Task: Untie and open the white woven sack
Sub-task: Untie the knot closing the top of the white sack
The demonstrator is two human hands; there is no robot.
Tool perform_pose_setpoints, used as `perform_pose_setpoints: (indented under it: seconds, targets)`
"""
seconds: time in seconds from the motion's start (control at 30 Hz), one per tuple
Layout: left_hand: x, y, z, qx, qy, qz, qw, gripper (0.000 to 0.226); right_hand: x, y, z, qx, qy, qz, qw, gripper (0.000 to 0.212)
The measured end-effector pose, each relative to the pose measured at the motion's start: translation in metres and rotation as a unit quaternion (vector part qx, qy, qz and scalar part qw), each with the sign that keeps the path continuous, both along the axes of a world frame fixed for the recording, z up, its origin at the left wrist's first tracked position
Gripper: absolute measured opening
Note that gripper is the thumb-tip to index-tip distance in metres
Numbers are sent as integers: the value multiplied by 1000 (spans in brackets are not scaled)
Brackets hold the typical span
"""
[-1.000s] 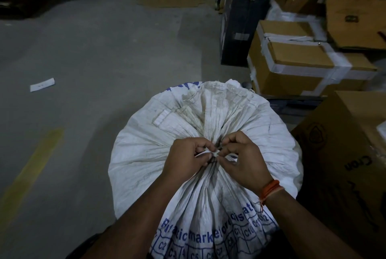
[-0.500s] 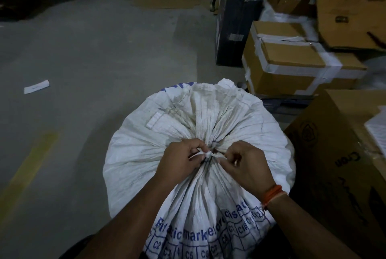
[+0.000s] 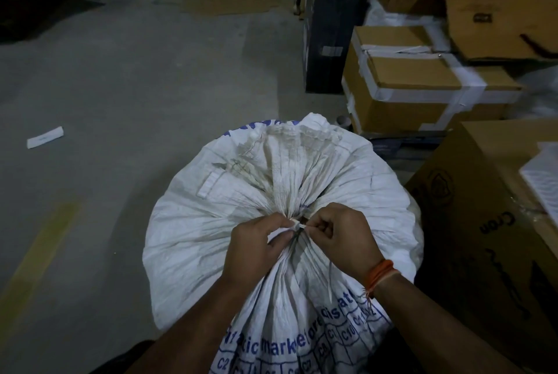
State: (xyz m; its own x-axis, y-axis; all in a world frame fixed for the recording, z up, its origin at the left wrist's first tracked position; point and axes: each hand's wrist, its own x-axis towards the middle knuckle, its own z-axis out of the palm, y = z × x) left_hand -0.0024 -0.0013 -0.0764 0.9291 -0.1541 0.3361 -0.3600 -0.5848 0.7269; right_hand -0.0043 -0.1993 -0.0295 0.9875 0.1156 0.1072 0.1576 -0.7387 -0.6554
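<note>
A full white woven sack (image 3: 211, 222) with blue print stands on the floor right in front of me, its mouth gathered into tight pleats. A white tie (image 3: 297, 225) binds the gathered neck. My left hand (image 3: 256, 248) pinches the tie from the left, fingers closed on it. My right hand (image 3: 344, 238), with an orange thread band at the wrist, pinches the tie from the right. The two hands almost touch at the knot. The loose top of the sack (image 3: 299, 138) fans out beyond the knot.
Taped cardboard boxes (image 3: 422, 96) and a tall dark box (image 3: 329, 29) are stacked to the right. A large brown carton (image 3: 489, 222) stands close beside the sack. Bare concrete floor (image 3: 136, 87) lies to the left, with a paper scrap (image 3: 45, 137) and a yellow line (image 3: 39, 256).
Both hands have kept picking at the tie, shifting slightly right on the sack neck. The neck is still gathered and bound.
</note>
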Motion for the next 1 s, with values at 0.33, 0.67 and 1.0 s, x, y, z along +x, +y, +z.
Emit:
perform_pose_setpoints:
  seconds: [0.33,0.67,1.0]
  targets:
    - [-2,-1,-5,-54,-14,21,998,10,0,4,-4,33,-42,14,999,11]
    - [-9,-3,1,-119,91,15,989,7,1,11,-10,48,-48,24,997,10]
    - [-17,-13,24,-367,338,71,864,9,2,7,-9,44,-66,52,996,13]
